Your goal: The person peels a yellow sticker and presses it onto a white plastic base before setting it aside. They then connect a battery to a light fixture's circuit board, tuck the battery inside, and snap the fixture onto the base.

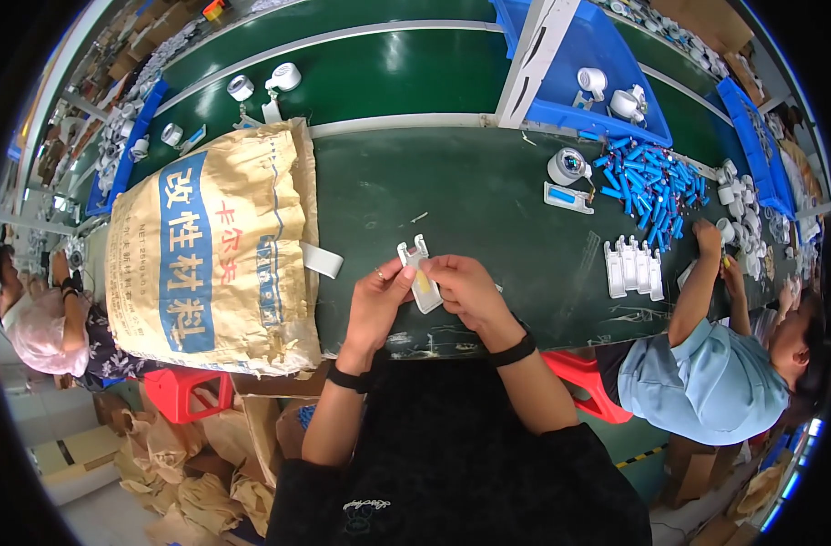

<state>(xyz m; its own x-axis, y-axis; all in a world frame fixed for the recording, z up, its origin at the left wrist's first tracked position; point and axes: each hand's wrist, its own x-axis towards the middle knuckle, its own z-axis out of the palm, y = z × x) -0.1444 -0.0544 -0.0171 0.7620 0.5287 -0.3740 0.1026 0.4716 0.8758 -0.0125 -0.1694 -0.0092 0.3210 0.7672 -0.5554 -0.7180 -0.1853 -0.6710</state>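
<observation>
In front of my body, both hands hold a white plastic shell (425, 300), upright and tilted a little, with two prongs at its far end. A small yellow piece (423, 281) shows in its hollow. My left hand (377, 302), with a ring on one finger, is closed on the shell's left edge. My right hand (473, 289) is closed at the right edge, its thumb and forefinger close to the yellow piece. The fingers partly cover the shell. Whether the right fingers also pinch the yellow piece cannot be made out. Each wrist wears a black band.
A large full paper sack (243, 264) stands left on the green table (388, 182). To the right lie a row of white shells (634, 269), a pile of blue cylindrical cells (648, 187) and a round white unit (568, 166). A co-worker (707, 364) sits at the right; a blue tray (561, 114) lies beyond.
</observation>
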